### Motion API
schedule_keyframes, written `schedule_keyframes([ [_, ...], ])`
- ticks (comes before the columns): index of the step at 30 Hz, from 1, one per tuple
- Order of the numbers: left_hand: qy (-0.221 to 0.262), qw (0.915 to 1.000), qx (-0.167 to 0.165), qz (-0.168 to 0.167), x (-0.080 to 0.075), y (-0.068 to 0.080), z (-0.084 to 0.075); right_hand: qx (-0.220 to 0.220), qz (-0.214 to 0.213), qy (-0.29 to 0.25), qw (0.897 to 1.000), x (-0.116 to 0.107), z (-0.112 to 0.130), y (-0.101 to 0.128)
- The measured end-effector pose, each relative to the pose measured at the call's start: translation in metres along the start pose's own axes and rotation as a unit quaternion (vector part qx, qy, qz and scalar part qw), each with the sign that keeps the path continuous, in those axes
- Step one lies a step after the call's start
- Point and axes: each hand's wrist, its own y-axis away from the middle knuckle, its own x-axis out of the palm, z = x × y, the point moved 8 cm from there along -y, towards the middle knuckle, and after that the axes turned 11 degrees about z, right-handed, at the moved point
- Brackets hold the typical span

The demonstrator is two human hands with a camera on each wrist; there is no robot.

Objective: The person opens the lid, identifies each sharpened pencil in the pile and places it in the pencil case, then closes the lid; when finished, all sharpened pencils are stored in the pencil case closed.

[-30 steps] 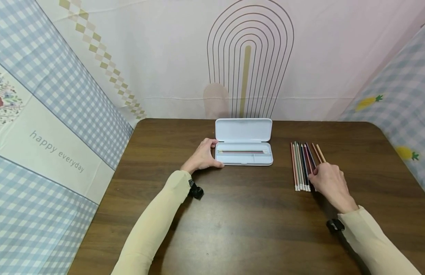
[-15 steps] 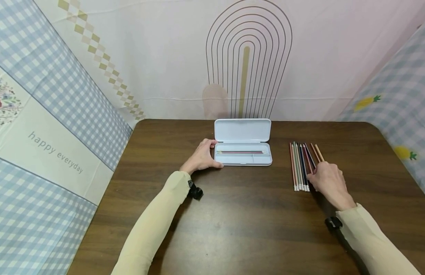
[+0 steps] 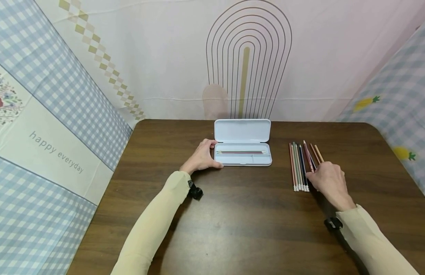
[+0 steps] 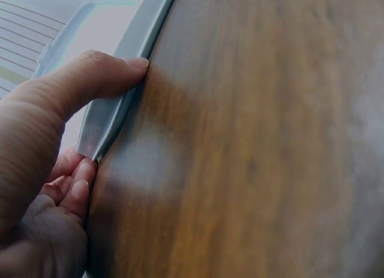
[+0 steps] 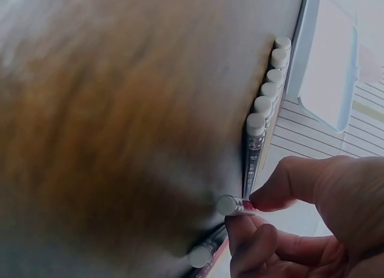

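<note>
A pale pencil case (image 3: pixel 236 159) lies on the table with its lid (image 3: pixel 242 130) raised at the back. At least one pencil (image 3: pixel 241 152) lies in its long rear compartment. My left hand (image 3: pixel 201 156) grips the case's left end, thumb on the front edge and fingers round the back corner. To the right, my right hand (image 3: pixel 329 182) pinches a red pencil (image 5: pixel 243 206) close to its white eraser. That pencil's far end is tilted slightly off the row. Several eraser-tipped pencils (image 3: pixel 296 166) lie side by side left of this hand, and others (image 3: pixel 319 152) lie partly hidden beneath it.
The brown wooden table (image 3: pixel 212 217) ends at a back edge just behind the case. A patterned cloth (image 3: pixel 164 65) hangs behind it, and checked cloths (image 3: pixel 44 164) hang at both sides.
My right thumb and fingers have taken hold of the red pencil, and its far end has risen and shifted slightly left. My left hand stays on the case.
</note>
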Motion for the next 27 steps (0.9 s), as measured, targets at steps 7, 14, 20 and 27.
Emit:
schedule_keyframes([
  [7, 0.000, 1.0000, 0.000, 0.003, 0.000, 0.000, 0.000, 0.002, -0.017, -0.007, 1.000, -0.003, 0.001, 0.003],
  [14, -0.017, 0.9998, 0.004, -0.002, -0.001, 0.000, -0.002, -0.040, -0.065, -0.011, 0.997, -0.012, 0.009, 0.008],
  [20, -0.014, 0.9999, 0.003, -0.003, -0.001, 0.000, -0.002, -0.063, -0.087, -0.016, 0.994, -0.016, 0.017, 0.014],
  [27, -0.015, 0.9999, 0.001, 0.000, 0.000, 0.000, -0.002, -0.080, -0.115, -0.019, 0.990, -0.021, 0.029, 0.019],
])
